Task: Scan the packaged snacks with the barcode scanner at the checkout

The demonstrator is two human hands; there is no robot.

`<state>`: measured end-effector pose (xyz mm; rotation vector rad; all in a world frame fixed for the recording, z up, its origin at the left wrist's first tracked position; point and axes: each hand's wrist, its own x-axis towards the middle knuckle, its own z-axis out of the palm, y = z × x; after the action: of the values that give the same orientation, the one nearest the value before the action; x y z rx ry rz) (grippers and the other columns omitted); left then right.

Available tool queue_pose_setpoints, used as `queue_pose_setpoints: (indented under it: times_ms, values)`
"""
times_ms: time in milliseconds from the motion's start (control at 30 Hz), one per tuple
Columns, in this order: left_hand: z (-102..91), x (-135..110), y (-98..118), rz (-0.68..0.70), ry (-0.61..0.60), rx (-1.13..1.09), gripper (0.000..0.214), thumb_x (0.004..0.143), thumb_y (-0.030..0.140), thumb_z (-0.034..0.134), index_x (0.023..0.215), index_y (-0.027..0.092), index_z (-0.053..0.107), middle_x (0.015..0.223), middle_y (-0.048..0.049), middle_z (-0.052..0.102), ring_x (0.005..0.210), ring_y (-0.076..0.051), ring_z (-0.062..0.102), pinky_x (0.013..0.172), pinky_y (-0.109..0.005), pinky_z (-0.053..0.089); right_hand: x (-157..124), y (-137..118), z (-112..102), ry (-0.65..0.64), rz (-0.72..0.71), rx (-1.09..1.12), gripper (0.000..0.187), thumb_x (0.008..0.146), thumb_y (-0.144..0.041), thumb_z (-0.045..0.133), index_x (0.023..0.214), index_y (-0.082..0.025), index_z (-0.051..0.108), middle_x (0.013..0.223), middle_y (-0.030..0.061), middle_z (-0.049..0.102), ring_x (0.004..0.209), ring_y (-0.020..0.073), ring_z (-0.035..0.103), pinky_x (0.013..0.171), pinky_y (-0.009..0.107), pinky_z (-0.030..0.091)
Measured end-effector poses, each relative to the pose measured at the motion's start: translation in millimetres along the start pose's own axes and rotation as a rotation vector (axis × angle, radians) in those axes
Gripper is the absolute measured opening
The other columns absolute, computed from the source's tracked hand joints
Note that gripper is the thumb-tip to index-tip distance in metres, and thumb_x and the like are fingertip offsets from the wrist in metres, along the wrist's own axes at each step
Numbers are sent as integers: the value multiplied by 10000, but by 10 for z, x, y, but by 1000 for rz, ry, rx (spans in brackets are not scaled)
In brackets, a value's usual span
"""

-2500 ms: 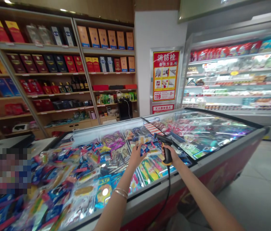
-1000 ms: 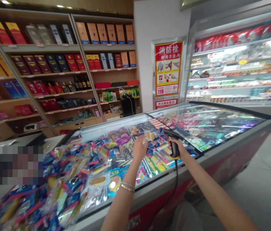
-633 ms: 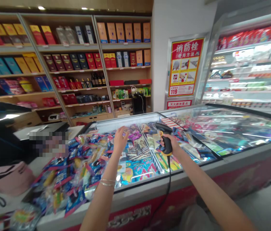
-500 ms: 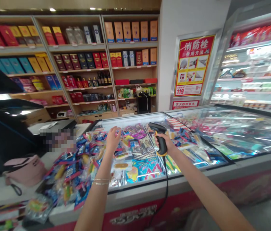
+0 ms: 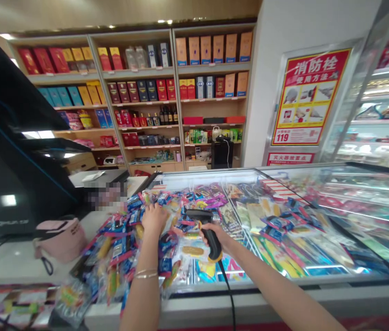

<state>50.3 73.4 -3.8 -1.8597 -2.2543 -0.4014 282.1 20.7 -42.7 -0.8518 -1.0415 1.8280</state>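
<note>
1. The right hand (image 5: pixel 219 233) is wrapped tight around the handle of a black barcode scanner (image 5: pixel 204 224). The scanner's head points left, toward the other hand. Its cable (image 5: pixel 229 294) hangs down to the near edge of the picture.
2. The left hand (image 5: pixel 153 218), with thin bracelets (image 5: pixel 142 274) on the wrist, lies palm down on a heap of snack packets (image 5: pixel 118 248). Its fingers curl into the heap, and it cannot be told whether they have closed on a packet.
3. The heap covers the left end of a chest freezer (image 5: pixel 318 287) with a sloping glass lid. A few more packets lie scattered to the right, and frozen goods show under the glass.
4. To the left runs a white counter (image 5: pixel 4 266). On it stand a black monitor (image 5: pixel 15 151) and, just beside the heap, a pink pouch (image 5: pixel 60 239).
5. Wooden shelves (image 5: pixel 146 73) of boxes and bottles line the far wall.
6. A red and yellow sign (image 5: pixel 308 96) hangs on the white wall to the right, with an open chilled case (image 5: pixel 380 115) beyond it.
</note>
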Motion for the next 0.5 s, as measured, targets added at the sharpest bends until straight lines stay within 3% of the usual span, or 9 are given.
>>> queue_pose_setpoints:
  times_ms: [233, 367, 500]
  values:
    - [68, -77, -76, 25, -9, 66, 519, 797, 457, 563, 1171, 99, 588, 1212, -206, 560, 1189, -335, 494, 947, -389, 410, -12, 76, -24, 1, -5, -33, 247, 621, -394, 638, 624, -158, 566, 492, -20, 530, 393, 79, 447, 403, 222, 365]
    - [84, -107, -3, -87, 108, 56, 646, 741, 501, 622, 1152, 8, 547, 1162, -263, 570, 1103, -353, 548, 879, -383, 444, -36, 46, 2, -6, -2, -23, 227, 618, -377, 627, 612, -161, 558, 476, -18, 527, 395, 83, 448, 413, 224, 372]
    - [59, -120, 95, -171, 122, 13, 629, 721, 473, 648, 1124, 4, 537, 1105, -265, 591, 1001, -343, 602, 834, -384, 458, -95, -6, 24, 3, -26, 4, 213, 595, -360, 633, 614, -161, 560, 483, -16, 536, 396, 84, 458, 407, 221, 366]
